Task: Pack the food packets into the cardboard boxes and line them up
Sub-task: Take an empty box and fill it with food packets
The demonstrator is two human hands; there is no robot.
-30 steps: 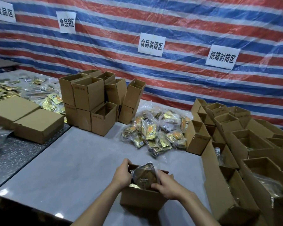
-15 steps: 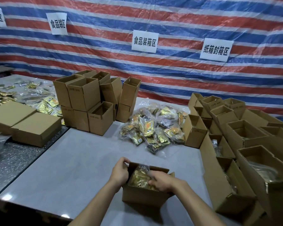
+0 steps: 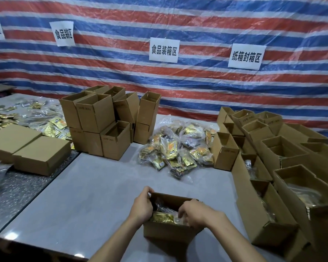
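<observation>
An open cardboard box [image 3: 167,231] stands on the grey table near the front edge. Gold food packets [image 3: 163,217] in clear wrap lie inside it. My left hand [image 3: 141,206] grips the box's left wall at the rim. My right hand [image 3: 194,212] reaches into the box from the right, fingers curled down on the packets. A heap of loose food packets [image 3: 176,150] lies further back in the middle of the table.
A stack of empty open boxes [image 3: 102,121] stands at the back left. Rows of open boxes [image 3: 284,154], some with packets inside, run along the right side. Two flat closed boxes [image 3: 27,146] and more scattered packets [image 3: 32,114] sit on the left table.
The packet held above the box has gone down inside it. My right hand has followed it into the box. My left hand has stayed on the box's left wall.
</observation>
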